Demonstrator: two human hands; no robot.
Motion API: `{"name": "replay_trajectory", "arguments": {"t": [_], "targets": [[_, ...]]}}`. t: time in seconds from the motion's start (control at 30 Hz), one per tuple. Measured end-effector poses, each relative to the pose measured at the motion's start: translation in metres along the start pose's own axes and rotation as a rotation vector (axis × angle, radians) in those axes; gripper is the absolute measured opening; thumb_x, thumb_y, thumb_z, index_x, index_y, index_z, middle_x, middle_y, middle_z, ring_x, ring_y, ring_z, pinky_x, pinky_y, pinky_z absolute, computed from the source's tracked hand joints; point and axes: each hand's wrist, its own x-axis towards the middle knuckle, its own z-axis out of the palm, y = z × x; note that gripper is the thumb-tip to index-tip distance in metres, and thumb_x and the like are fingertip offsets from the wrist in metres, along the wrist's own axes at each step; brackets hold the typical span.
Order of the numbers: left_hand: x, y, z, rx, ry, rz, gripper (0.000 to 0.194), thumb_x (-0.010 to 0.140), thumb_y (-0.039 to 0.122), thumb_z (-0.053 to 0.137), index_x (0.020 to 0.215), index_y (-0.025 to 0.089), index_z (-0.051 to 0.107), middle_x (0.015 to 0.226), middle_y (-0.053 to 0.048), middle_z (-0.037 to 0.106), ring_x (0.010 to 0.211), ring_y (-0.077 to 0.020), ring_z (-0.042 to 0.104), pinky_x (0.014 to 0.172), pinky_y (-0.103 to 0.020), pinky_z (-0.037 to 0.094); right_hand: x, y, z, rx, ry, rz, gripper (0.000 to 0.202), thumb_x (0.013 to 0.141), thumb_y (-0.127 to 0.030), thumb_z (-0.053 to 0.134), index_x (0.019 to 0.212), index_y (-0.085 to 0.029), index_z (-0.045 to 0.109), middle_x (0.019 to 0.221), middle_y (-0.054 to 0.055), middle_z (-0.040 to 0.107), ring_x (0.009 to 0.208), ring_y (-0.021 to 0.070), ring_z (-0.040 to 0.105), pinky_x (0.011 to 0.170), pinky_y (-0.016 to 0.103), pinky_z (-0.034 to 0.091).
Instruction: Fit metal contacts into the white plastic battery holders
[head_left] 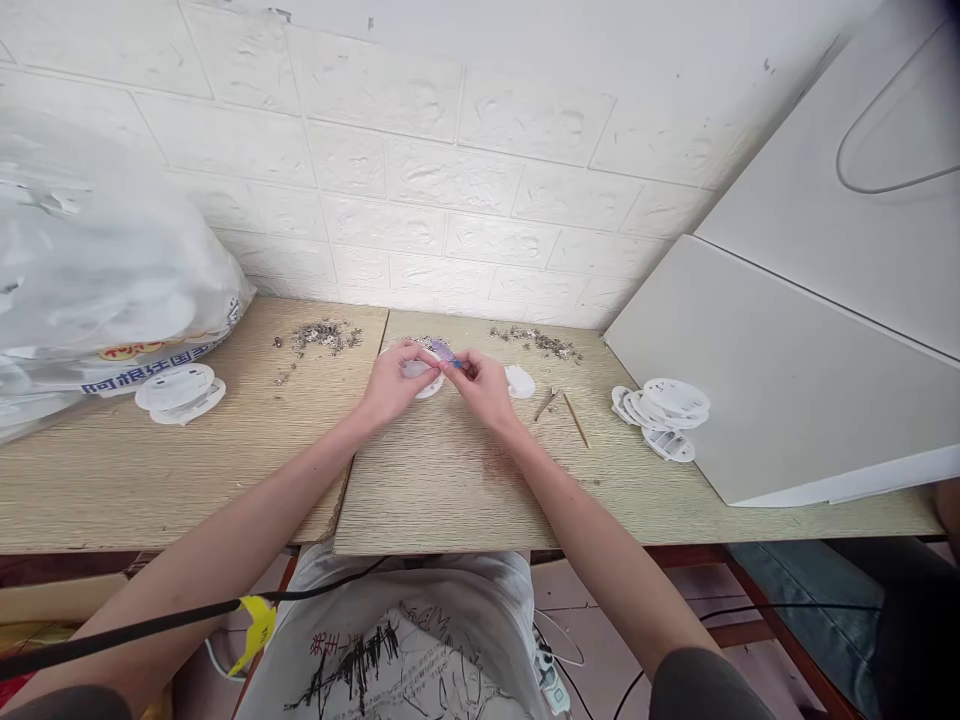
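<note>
Right-hand grip (480, 382) is clamped on a small purple-blue piece (444, 352) above the worktop (442, 490); the left-hand grip (397, 382) meets it, its exact hold unclear. One translucent plastic bag (112, 240) bulges with whitish contents (127, 290); at least two white discs (178, 382) lie just beside it. Three heaps of small metal parts (326, 338) and one wooden stick (577, 420) rest nearby.
</note>
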Motion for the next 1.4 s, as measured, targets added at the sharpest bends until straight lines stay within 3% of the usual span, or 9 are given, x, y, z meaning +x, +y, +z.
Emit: {"name": "replay_trajectory", "arguments": {"t": [0.1,0.17,0.6,0.7,0.87,1.07,1.27,1.4], "targets": [[0.001,-0.002,0.0,0.089,0.041,0.15,0.013,0.072,0.033,0.068,0.072,0.02,0.07,0.085,-0.004,0.059,0.088,-0.0198,0.058,0.087,-0.035,0.043,0.001,0.0,-0.003,0.036,-0.039,0.067,0.035,0.078,-0.048,0.06,0.063,-0.018,0.052,0.056,-0.005,0.037,0.055,0.0097,0.033,0.054,0.026,0.024],[0.0,-0.002,-0.001,0.106,0.043,0.186,0.012,0.073,0.031,0.068,0.072,0.02,0.07,0.085,-0.004,0.058,0.088,-0.0194,0.058,0.086,-0.034,0.043,0.002,0.002,-0.004,0.101,-0.086,0.1,0.036,0.077,-0.05,0.06,0.064,-0.018,0.053,0.058,-0.005,0.037,0.056,0.0093,0.031,0.054,0.026,0.023],[-0.001,0.001,-0.002,0.116,-0.034,0.139,0.008,0.072,0.027,0.07,0.078,0.022,0.072,0.091,-0.004,0.058,0.097,-0.0204,0.056,0.091,-0.032,0.042,0.001,-0.007,-0.008,0.318,-0.15,0.361,0.029,0.066,-0.044,0.068,0.061,-0.017,0.057,0.052,-0.007,0.034,0.051,0.0075,0.025,0.051,0.026,0.018],[-0.001,0.002,0.0,0.104,-0.016,0.07,0.01,0.071,0.024,0.068,0.08,0.021,0.071,0.092,-0.004,0.059,0.094,-0.02,0.057,0.092,-0.034,0.041,0.002,-0.006,-0.007,0.329,-0.11,0.351,0.025,0.066,-0.041,0.067,0.067,-0.017,0.06,0.054,-0.006,0.04,0.052,0.0075,0.028,0.052,0.025,0.022],[-0.001,0.005,0.001,-0.114,-0.032,-0.15,0.027,0.066,0.023,0.068,0.092,0.017,0.066,0.089,-0.004,0.063,0.081,-0.0178,0.059,0.077,-0.032,0.047,0.005,0.002,-0.006,0.309,-0.002,0.331,0.024,0.065,-0.038,0.067,0.072,-0.016,0.062,0.058,-0.005,0.049,0.053,0.0076,0.034,0.053,0.024,0.027],[-0.002,0.014,0.0,-0.317,-0.045,-0.196,0.056,0.058,0.023,0.077,0.111,0.016,0.058,0.112,-0.009,0.063,0.098,-0.0197,0.06,0.086,-0.034,0.048,0.008,0.012,-0.007,0.252,0.049,0.26,0.024,0.066,-0.038,0.067,0.074,-0.016,0.064,0.064,-0.001,0.056,0.058,0.0103,0.044,0.056,0.025,0.032],[-0.003,0.018,-0.002,-0.382,-0.112,-0.251,0.059,0.056,0.03,0.082,0.11,0.016,0.063,0.12,-0.011,0.062,0.105,-0.0246,0.059,0.086,-0.039,0.051,0.008,0.015,-0.011,0.019,0.081,0.195,0.023,0.071,-0.039,0.062,0.07,-0.016,0.062,0.055,-0.004,0.045,0.054,0.0105,0.037,0.053,0.025,0.027],[-0.003,0.015,-0.001,-0.426,-0.137,-0.266,0.063,0.054,0.031,0.084,0.113,0.018,0.065,0.12,-0.009,0.064,0.111,-0.0257,0.058,0.093,-0.04,0.049,0.009,0.015,-0.013,-0.046,0.075,0.188,0.022,0.072,-0.039,0.06,0.07,-0.017,0.061,0.056,-0.003,0.046,0.054,0.0111,0.038,0.052,0.025,0.028]]}}
